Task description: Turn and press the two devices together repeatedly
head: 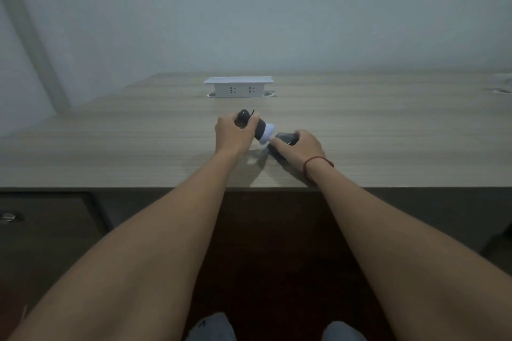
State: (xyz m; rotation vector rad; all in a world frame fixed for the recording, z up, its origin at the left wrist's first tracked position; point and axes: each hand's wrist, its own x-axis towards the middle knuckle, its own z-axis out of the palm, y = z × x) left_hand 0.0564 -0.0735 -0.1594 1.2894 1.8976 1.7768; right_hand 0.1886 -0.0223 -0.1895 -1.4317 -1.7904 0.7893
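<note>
Nearest the lens: two grey-clad knees (210, 327) at the bottom edge, then both bare forearms reaching forward over the front rim of the wood-grain surface (124, 147).

Left hand (231, 133) wrapped round a dark cylinder (256, 127), fingers curled about its upper half, lifted a little off the surface. Rounded black top (243, 113) poking out above the knuckles, with a thin black tab (251, 113) sticking up beside it. White end (266, 135) showing below the hand.

Right hand (302, 147), a red cord (318, 162) on its wrist, closed on a smaller dark piece (285, 137) low on the surface, fingertips just beside the white end. Hard to tell whether piece and white end touch; too dim and small to be sure.

Long axis of the cylinder tilted, running from far-left and high to near-right and low. White end pointing down and to the right, toward the right hand; black top pointing away and to the left.

Probably a joining or parting step, judging by the two parts held end to end near the middle of the surface. Next move likely to call for a firm left grip to keep the cylinder from turning, and for both parts kept on one line.

Farther back: a white socket box (238, 88) standing on the surface, well apart from both hands. Under the surface at left, a dark drawer front with a round lock (8, 217).
</note>
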